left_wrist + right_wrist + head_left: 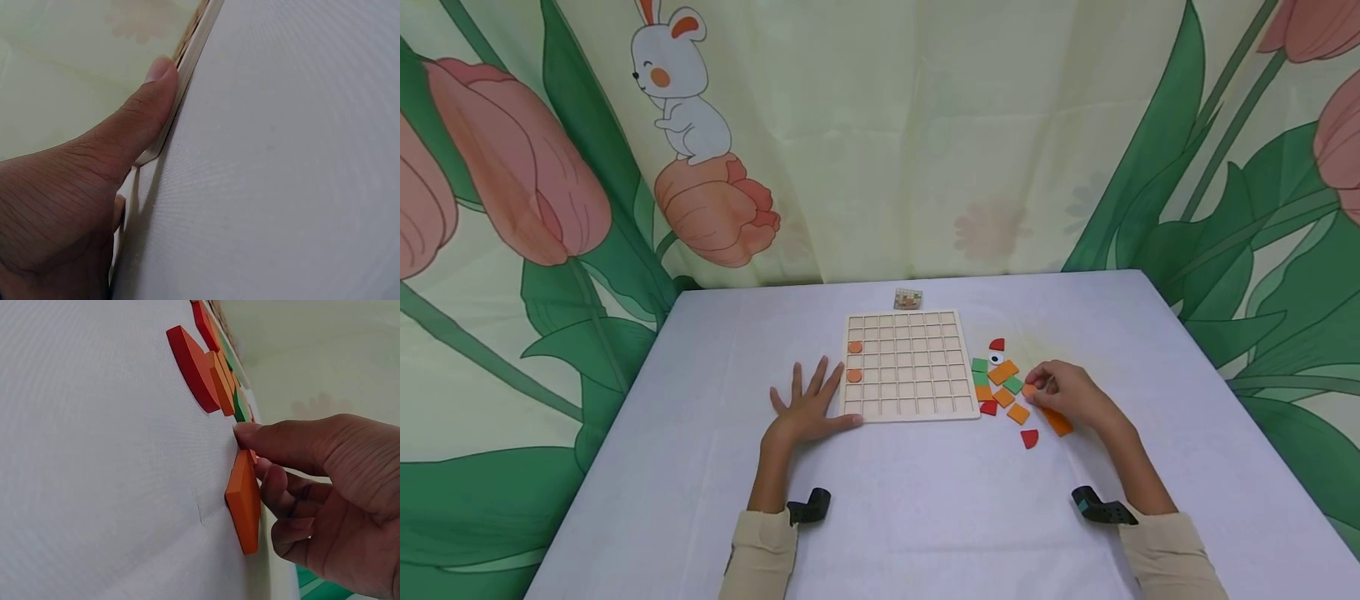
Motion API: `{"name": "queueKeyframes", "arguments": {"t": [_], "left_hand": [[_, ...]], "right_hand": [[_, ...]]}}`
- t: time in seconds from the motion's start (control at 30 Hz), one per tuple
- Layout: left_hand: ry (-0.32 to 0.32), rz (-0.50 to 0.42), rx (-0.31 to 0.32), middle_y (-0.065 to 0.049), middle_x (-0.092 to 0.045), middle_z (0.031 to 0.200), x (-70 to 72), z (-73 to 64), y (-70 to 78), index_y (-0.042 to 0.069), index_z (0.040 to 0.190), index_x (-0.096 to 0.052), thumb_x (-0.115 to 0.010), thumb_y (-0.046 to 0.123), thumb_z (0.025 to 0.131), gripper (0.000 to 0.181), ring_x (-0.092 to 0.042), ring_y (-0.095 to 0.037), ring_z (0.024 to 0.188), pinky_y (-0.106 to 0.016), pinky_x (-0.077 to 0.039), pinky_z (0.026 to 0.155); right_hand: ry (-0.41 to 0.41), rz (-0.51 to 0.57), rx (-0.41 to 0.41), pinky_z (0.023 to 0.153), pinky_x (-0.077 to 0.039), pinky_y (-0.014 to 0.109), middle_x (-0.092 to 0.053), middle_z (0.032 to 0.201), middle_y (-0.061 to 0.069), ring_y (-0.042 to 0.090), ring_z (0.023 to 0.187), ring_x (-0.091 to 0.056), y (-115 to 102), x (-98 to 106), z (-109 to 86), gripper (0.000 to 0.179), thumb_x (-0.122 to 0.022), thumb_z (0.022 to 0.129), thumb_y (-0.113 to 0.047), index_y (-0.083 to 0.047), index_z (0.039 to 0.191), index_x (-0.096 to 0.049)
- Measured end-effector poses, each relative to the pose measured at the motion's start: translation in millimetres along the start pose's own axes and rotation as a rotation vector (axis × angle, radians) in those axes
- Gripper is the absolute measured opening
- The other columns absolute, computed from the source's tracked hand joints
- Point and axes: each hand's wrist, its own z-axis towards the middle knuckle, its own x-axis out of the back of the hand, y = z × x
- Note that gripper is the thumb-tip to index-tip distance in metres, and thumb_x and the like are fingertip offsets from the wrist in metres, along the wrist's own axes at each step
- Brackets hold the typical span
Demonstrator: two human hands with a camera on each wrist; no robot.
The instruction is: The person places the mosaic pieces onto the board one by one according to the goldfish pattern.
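A pale wooden grid board [910, 387] lies on the table with two orange round pieces [854, 376] in its left column. My left hand [805, 417] is spread flat at the board's lower left corner, its thumb [147, 103] along the front edge and a fingertip at the left side. To the right of the board, my right hand [1070, 392] pinches a small orange round piece [1028, 389] between thumb and index finger, low over the table. Beside those fingers lies an orange block [244, 503]. The pinched piece is mostly hidden in the right wrist view.
Several orange, green and red pieces lie between the board and my right hand, among them an orange tile [1003, 372], a green tile [979, 365] and a red quarter-round piece [1029, 438]. A white eye piece [996, 359] is there too. A small patterned card [908, 299] lies behind the board.
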Motion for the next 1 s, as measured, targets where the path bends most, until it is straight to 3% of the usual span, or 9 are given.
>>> {"name": "queueKeyframes", "arguments": {"t": [0.33,1.0], "left_hand": [[0.000,0.002,0.002,-0.001,0.005,0.167,-1.8,1.7,-1.5,0.032,0.158,-0.011,-0.062,0.071,0.080,0.101,0.022,-0.042,0.148,-0.078,0.011,0.104],[0.005,-0.007,-0.004,-0.001,0.005,0.166,-2.0,2.5,-2.7,0.032,0.158,-0.012,-0.062,0.072,0.079,0.102,0.022,-0.041,0.148,-0.078,0.012,0.104]], "right_hand": [[0.030,-0.010,-0.035,0.067,-0.053,0.024,-0.060,0.095,0.013,0.021,0.083,-0.052,1.1,-3.5,2.6,0.034,-0.075,0.086,-0.019,0.000,0.111,-0.062],[0.063,-0.039,-0.019,0.060,-0.052,0.024,-0.058,0.091,0.011,0.021,0.077,-0.051,-5.6,3.9,2.2,0.038,-0.072,0.088,-0.024,-0.001,0.115,-0.059]]}}
